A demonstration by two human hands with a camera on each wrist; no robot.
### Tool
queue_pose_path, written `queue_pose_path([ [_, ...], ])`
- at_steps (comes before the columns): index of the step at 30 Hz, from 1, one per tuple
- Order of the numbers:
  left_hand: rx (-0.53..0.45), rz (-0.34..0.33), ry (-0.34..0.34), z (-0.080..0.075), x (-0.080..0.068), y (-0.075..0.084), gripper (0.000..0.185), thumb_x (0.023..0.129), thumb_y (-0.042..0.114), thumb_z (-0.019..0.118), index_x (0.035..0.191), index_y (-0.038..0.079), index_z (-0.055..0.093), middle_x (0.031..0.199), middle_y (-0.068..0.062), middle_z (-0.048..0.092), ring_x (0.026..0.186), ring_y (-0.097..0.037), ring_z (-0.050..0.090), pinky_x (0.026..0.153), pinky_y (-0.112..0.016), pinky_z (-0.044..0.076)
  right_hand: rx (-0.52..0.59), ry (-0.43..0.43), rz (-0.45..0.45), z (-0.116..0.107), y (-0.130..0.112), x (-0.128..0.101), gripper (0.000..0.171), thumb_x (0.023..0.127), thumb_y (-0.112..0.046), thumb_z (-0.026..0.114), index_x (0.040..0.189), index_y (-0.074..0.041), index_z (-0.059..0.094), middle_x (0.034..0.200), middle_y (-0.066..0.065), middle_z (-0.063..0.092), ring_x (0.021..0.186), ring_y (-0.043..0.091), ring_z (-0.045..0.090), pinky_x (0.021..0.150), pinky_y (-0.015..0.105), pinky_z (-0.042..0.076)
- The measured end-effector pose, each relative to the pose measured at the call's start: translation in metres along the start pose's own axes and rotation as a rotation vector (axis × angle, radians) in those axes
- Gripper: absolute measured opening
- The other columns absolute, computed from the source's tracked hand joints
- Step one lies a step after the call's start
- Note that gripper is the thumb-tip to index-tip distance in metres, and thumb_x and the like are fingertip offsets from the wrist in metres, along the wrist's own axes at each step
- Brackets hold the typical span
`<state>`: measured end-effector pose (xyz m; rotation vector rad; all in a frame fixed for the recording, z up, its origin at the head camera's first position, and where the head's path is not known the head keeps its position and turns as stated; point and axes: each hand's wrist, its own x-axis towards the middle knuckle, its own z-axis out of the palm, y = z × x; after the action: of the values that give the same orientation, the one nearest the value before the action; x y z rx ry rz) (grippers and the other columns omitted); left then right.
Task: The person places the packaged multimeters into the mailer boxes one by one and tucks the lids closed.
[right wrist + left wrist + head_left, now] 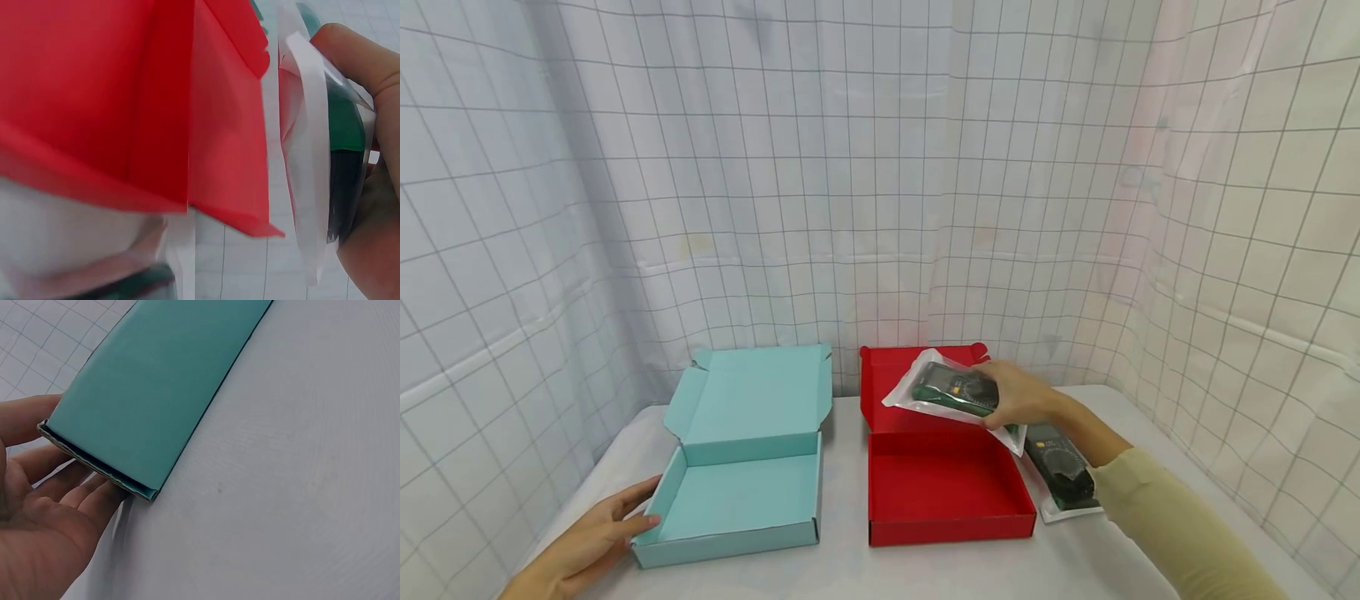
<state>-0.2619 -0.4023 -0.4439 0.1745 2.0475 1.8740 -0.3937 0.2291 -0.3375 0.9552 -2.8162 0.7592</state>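
My right hand (1022, 396) grips a digital multimeter (953, 387) in a clear plastic bag with white edges, holding it above the back of the open red box (951, 529). In the right wrist view, the bag (306, 150) hangs from that hand (375, 187), beside the red lid (228, 106). At the left, my left hand (598, 529) pinches the side wall of an open light-blue box (730, 546), thumb over the rim and fingers outside. The left wrist view shows this hand (56, 519) at the box's front corner (150, 412).
A second bagged multimeter (1063, 467) lies on the white tabletop (842, 567), right of the red box and partly behind my right forearm. Both lids stand raised at the back. White curtains with a grid pattern (880, 183) close off the back and sides.
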Motion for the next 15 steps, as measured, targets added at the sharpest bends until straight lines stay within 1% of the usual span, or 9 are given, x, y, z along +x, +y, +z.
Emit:
queue_pose_path([
  [3,-0.007,0.002,0.002,0.000,0.000,-0.001,0.086,0.108,0.006,0.051,0.156,-0.009,-0.018,0.162,-0.029,-0.029,0.147,-0.049,-0.018,0.086,-0.015,0.046,0.007,-0.036,-0.003,0.007,-0.011,0.009,0.095,0.068,-0.031,0.088,0.149,-0.004,0.049,0.129,0.006,0.057,0.111,0.025,0.053,0.089,0.044,0.056],
  [5,-0.002,-0.005,0.008,0.001,0.001,-0.001,0.086,0.108,0.007,0.051,0.157,-0.008,-0.018,0.163,-0.027,-0.027,0.148,-0.048,-0.018,0.087,-0.015,0.045,0.005,-0.060,-0.018,0.010,-0.018,0.014,0.097,0.067,-0.033,0.089,0.150,-0.005,0.048,0.130,0.005,0.056,0.111,0.024,0.052,0.090,0.043,0.056],
  [9,0.006,0.000,0.003,0.002,0.001,-0.001,0.085,0.109,0.009,0.051,0.157,-0.008,-0.017,0.163,-0.028,-0.026,0.147,-0.048,-0.015,0.090,-0.016,0.046,-0.003,-0.089,-0.072,0.015,-0.028,0.025,0.095,0.068,-0.032,0.086,0.150,-0.003,0.047,0.132,0.006,0.054,0.113,0.023,0.051,0.091,0.042,0.055],
  [13,0.008,0.004,-0.007,0.000,0.001,-0.001,0.086,0.109,0.010,0.051,0.157,-0.008,-0.017,0.164,-0.027,-0.026,0.147,-0.046,-0.013,0.092,-0.018,0.046,0.004,-0.099,-0.115,0.018,-0.035,0.034,0.092,0.070,-0.029,0.083,0.150,-0.002,0.048,0.133,0.006,0.053,0.114,0.023,0.050,0.091,0.039,0.054],
  [14,0.013,0.005,-0.009,-0.001,0.001,-0.002,0.085,0.109,0.011,0.051,0.157,-0.008,-0.017,0.164,-0.027,-0.025,0.148,-0.045,-0.008,0.092,-0.018,0.046,0.005,-0.102,-0.121,0.020,-0.037,0.036,0.091,0.070,-0.029,0.083,0.150,-0.002,0.047,0.134,0.006,0.053,0.114,0.023,0.049,0.091,0.039,0.053],
  [15,0.018,0.005,-0.013,-0.002,0.000,-0.002,0.085,0.109,0.011,0.051,0.157,-0.008,-0.017,0.164,-0.027,-0.024,0.150,-0.038,0.002,0.093,-0.018,0.046,0.007,-0.105,-0.126,0.021,-0.038,0.037,0.091,0.070,-0.029,0.083,0.150,-0.002,0.047,0.134,0.006,0.053,0.115,0.023,0.049,0.091,0.039,0.053],
])
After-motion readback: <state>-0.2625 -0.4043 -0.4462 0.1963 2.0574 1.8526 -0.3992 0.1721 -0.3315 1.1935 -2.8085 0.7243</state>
